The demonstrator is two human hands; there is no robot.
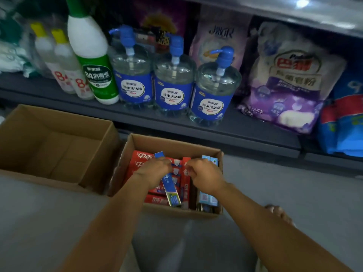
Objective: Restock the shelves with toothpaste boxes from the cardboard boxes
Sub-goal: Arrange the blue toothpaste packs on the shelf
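Note:
An open cardboard box [172, 143] on the floor holds several red toothpaste boxes [141, 160] and light blue ones [208, 200] at its right side. My left hand [155, 169] grips a blue toothpaste box [170, 190] that slants over the red ones. My right hand [204, 175] reaches into the box with fingers curled at the top of an upright red toothpaste box [185, 183]; whether it pinches that box I cannot tell.
A second cardboard box [94, 154] stands to the left with nothing visible inside. On the dark shelf [245, 130] behind stand disinfectant bottles [92, 61], three pump bottles of dish liquid [172, 79] and washing powder bags [284, 79]. Grey floor surrounds the boxes.

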